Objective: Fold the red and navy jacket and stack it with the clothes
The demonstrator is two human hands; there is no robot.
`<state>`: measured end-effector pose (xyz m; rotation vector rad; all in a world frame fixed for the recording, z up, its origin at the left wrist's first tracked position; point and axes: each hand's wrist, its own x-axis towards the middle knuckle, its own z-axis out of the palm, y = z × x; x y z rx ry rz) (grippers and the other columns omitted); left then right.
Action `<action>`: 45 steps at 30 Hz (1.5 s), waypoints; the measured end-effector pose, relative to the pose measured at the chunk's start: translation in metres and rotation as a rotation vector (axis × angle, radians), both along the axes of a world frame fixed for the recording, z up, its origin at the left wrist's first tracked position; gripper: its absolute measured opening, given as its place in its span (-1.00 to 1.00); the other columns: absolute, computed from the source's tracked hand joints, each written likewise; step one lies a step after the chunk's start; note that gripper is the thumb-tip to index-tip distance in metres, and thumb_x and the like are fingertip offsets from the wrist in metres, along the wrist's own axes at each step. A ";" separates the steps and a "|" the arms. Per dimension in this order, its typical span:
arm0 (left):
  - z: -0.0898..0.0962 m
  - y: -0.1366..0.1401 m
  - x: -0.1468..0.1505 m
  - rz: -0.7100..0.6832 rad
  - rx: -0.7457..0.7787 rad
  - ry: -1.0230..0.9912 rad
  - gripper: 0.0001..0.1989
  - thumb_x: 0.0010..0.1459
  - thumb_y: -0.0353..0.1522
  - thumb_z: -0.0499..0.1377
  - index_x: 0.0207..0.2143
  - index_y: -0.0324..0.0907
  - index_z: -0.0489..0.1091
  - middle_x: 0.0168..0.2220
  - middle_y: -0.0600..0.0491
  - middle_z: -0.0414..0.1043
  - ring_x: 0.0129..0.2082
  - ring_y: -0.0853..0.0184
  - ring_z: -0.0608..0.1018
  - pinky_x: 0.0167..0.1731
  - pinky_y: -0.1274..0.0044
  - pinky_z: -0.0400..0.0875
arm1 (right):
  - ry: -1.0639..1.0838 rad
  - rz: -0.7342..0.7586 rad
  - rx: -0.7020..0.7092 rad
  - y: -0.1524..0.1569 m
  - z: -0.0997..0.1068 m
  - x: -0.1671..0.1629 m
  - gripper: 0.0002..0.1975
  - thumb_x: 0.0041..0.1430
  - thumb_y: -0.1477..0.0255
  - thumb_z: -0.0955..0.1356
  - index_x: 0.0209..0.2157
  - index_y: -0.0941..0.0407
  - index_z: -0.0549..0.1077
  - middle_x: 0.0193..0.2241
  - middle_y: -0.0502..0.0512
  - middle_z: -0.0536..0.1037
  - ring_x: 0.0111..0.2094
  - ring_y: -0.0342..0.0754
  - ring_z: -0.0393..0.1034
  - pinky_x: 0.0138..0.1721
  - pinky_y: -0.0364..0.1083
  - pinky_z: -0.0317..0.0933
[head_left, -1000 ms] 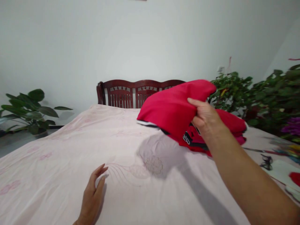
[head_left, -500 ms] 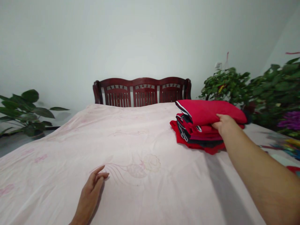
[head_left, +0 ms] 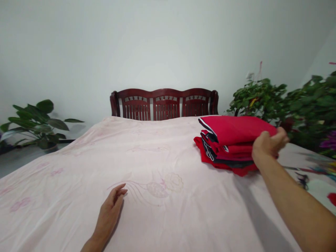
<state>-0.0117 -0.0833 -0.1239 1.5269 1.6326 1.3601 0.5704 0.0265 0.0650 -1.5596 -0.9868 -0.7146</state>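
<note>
A stack of folded clothes (head_left: pixel 228 154) lies on the right part of the pale pink bedsheet (head_left: pixel 157 157). Its top piece is a folded red garment (head_left: pixel 233 127) with black and white edging at the left. Red and dark pieces show below it. My right hand (head_left: pixel 270 144) is at the right end of the stack, against the top garment, with its thumb and fingers apart; part of its contact with the cloth is hidden. My left hand (head_left: pixel 112 201) rests on the sheet near a printed flower, fingers loosely bent and holding nothing.
A dark red wooden bench back (head_left: pixel 165 103) stands behind the bed against the wall. Leafy plants (head_left: pixel 257 96) are at the right, with another potted plant (head_left: pixel 42 122) at the left. Small coloured items, partly blurred, lie at the far right of the bed.
My right hand has moved from the front of the top garment to the stack's right end, and its fingers now show. My left hand stays on the sheet. The view has shifted slightly.
</note>
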 end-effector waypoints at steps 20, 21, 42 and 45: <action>-0.003 0.005 0.030 0.006 0.005 1.042 -0.54 0.34 -0.30 -0.02 0.24 -0.10 0.33 0.30 -0.14 0.26 0.31 0.02 0.27 0.25 0.13 0.15 | -0.250 0.522 -0.721 -0.088 -0.148 -0.163 -0.60 0.32 0.36 0.14 0.02 0.06 0.50 0.11 0.18 0.50 0.20 0.06 0.29 0.25 0.06 0.09; -0.001 0.005 0.033 0.017 -0.008 1.057 -0.53 0.34 -0.30 -0.02 0.25 -0.10 0.32 0.31 -0.14 0.25 0.32 0.01 0.26 0.26 0.13 0.14 | -0.228 0.482 -0.830 -0.088 -0.163 -0.172 -0.59 0.30 0.36 0.16 0.04 0.09 0.49 0.13 0.22 0.48 0.21 0.10 0.28 0.25 0.07 0.10; 0.007 0.004 0.032 0.000 -0.084 0.968 -0.53 0.29 -0.44 -0.05 0.21 -0.16 0.34 0.29 -0.09 0.29 0.33 0.08 0.25 0.29 0.20 0.09 | -0.211 0.413 -0.889 -0.092 -0.185 -0.189 -0.55 0.29 0.37 0.17 0.10 0.15 0.47 0.18 0.25 0.42 0.24 0.14 0.24 0.26 0.11 0.07; 0.006 0.004 0.032 0.011 -0.084 0.977 -0.53 0.28 -0.44 -0.04 0.20 -0.15 0.35 0.28 -0.08 0.29 0.32 0.09 0.26 0.28 0.19 0.09 | -0.204 0.423 -0.881 -0.091 -0.185 -0.188 -0.55 0.29 0.36 0.17 0.10 0.12 0.48 0.19 0.23 0.42 0.24 0.14 0.24 0.25 0.13 0.08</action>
